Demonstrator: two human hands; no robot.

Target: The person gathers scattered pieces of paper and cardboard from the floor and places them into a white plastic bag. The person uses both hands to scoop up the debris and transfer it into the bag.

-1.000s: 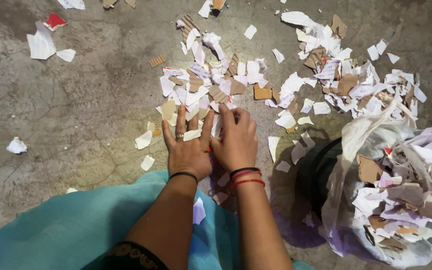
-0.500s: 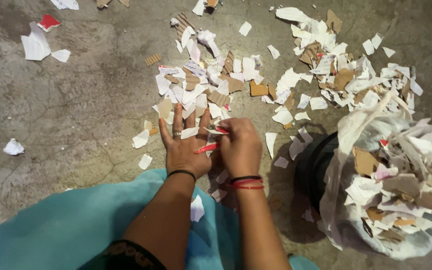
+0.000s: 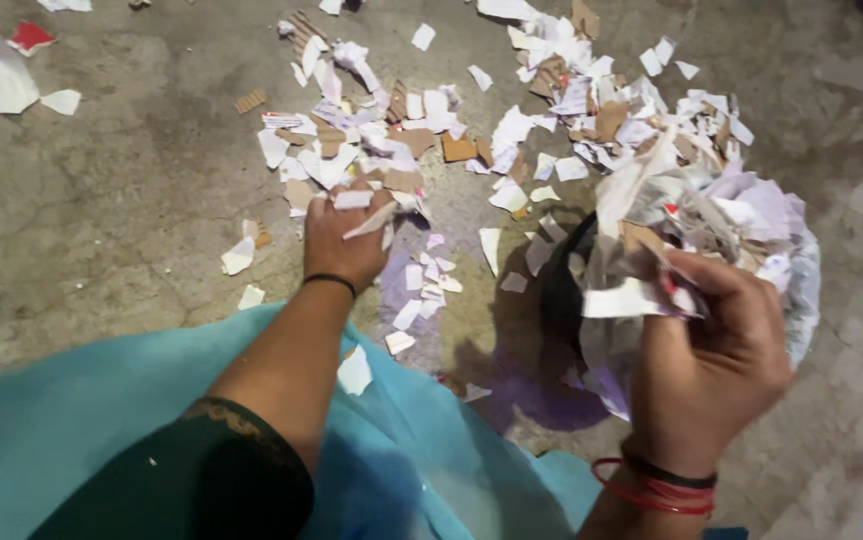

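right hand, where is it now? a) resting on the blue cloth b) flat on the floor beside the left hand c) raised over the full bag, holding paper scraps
c: the right hand grips paper scraps above the bag, while the left hand stays on the floor pile.

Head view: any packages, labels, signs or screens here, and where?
No intact ones; only torn pieces.
Printed paper scraps: white, strewn on the floor ahead.
Cardboard bits: brown, among them.
Red scrap: top left.
Bag of scraps: white, at right.

No pkgs, labels, signs or screens in view.
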